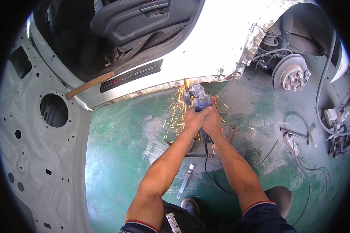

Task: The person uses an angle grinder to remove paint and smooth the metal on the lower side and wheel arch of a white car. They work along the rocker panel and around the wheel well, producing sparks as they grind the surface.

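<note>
- My left hand (193,119) and right hand (212,118) press together, wrapped around a grinder (199,97).
- It extends from them at twelve o'clock to the lower edge of a white car (206,50), amid sparks (177,118).
- At ten o'clock, a dark sill plate (131,76) bears lettering and a red mark.

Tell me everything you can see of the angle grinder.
The angle grinder has a grey, metal-looking head and a blue and black body. The left grip and right grip hold it, head pointing away, at the car's sill edge. Orange sparks suggest it is running. A black cord trails behind.
</note>
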{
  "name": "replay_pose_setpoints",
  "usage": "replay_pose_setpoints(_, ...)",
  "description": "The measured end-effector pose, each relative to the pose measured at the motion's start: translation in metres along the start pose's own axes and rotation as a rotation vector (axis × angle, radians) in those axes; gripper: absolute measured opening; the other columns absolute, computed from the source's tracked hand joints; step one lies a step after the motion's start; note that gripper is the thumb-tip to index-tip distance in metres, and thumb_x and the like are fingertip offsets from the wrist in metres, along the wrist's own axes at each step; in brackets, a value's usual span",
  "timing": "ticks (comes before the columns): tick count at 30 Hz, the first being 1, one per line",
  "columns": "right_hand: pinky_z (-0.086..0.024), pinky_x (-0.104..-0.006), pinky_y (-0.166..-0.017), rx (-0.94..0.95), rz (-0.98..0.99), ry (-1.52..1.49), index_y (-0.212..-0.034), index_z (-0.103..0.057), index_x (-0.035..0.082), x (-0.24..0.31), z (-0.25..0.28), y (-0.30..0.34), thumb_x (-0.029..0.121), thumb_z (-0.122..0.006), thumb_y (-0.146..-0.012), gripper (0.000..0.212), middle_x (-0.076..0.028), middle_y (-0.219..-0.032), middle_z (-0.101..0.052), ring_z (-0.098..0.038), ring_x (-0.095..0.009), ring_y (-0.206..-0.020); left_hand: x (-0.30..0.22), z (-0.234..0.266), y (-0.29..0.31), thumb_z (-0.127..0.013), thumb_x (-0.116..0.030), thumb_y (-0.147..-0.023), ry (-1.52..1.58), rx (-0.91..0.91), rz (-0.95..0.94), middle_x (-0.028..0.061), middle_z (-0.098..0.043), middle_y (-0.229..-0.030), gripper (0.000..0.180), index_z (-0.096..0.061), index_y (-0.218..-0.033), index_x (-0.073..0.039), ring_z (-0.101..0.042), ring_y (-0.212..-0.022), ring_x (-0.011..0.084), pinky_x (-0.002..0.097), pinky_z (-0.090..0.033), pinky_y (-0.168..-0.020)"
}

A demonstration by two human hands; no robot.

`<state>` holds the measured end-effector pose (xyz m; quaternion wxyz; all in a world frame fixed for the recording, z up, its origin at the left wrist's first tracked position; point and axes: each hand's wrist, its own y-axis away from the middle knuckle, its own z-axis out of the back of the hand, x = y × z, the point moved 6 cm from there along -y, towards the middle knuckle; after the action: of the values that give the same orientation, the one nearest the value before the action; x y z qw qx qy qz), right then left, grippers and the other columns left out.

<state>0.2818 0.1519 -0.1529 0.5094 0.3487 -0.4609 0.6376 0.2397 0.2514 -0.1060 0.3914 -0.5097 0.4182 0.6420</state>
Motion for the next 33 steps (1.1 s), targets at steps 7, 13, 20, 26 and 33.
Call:
replay_pose_setpoints(7,-0.053,-0.0583,-0.08,0.004,-0.032,-0.01,-0.119,-0.052,0.003,0.0039,0.0003,0.0012,0.032,-0.074,-0.087,0.049,-0.027,-0.098,-0.073,-0.071,-0.049,-0.093,0.0016,-0.0011,-0.002,-0.088,-0.035,-0.086,0.041,0.021,-0.009,0.0154,-0.075,-0.109,0.056,-0.071,-0.117,0.008,-0.071,-0.096,0.0199,0.0347,-0.056,-0.087)
replay_pose_setpoints(13,-0.053,-0.0574,-0.08,0.021,-0.04,0.03,-0.117,-0.053,0.001,0.0051,0.0018,0.0003,0.035,-0.075,-0.086,0.051,-0.026,-0.097,-0.073,-0.071,-0.047,-0.093,-0.0007,-0.0022,-0.0002,-0.087,-0.035,-0.087,0.073,0.032,-0.027,0.0153,-0.075,-0.11,0.055,-0.07,-0.117,0.008,-0.071,-0.096,0.0198,0.0342,-0.056,-0.086)
replay_pose_setpoints(20,-0.054,-0.0565,-0.081,0.027,-0.027,0.003,-0.122,-0.053,-0.001,0.0051,0.0023,0.0001,0.034,-0.075,-0.085,0.055,-0.027,-0.099,-0.073,-0.071,-0.047,-0.097,0.0005,-0.0017,-0.0017,-0.086,-0.033,-0.088,0.055,0.027,-0.03,0.0155,-0.076,-0.109,0.052,-0.072,-0.116,0.008,-0.072,-0.095,0.0195,0.0337,-0.057,-0.086)
replay_pose_setpoints(26,-0.054,-0.0576,-0.079,0.045,-0.041,0.013,-0.117,-0.052,0.001,0.0068,0.0013,-0.0008,0.033,-0.073,-0.087,0.049,-0.026,-0.098,-0.073,-0.071,-0.047,-0.095,0.003,-0.0012,-0.0044,-0.086,-0.033,-0.088,0.021,0.026,-0.022,0.0159,-0.076,-0.109,0.052,-0.071,-0.115,0.009,-0.072,-0.095,0.0199,0.0337,-0.057,-0.086)
replay_pose_setpoints(33,-0.054,-0.0573,-0.078,0.043,-0.044,0.009,-0.117,-0.051,0.003,0.0077,0.0005,-0.0009,0.033,-0.071,-0.089,0.045,-0.024,-0.099,-0.073,-0.071,-0.047,-0.094,0.0046,-0.0001,-0.0073,-0.086,-0.033,-0.088,-0.007,0.021,-0.007,0.0181,-0.075,-0.111,0.056,-0.069,-0.117,0.012,-0.072,-0.097,0.0215,0.0346,-0.057,-0.087)
